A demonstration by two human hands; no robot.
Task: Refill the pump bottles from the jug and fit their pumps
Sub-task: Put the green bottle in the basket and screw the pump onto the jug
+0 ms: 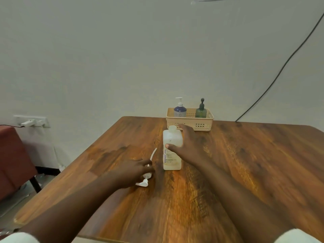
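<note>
At frame centre my right hand (pixel 189 144) wraps the uncapped white square bottle (pixel 171 149), standing on the wooden table (pixel 245 172); just left of it, my left hand (pixel 133 172) pinches the white pump (pixel 146 179) lying there. I should steady the bottle, lift the pump, feed its dip tube (pixel 154 153) straight into the neck, then screw down the collar. The label reads "BIOCHEK CHG"; smaller print is illegible.

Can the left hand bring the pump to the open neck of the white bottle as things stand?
Probably yes. The left hand grips the pump beside the white bottle; its neck is uncovered, and the right hand holds only its side.
</note>
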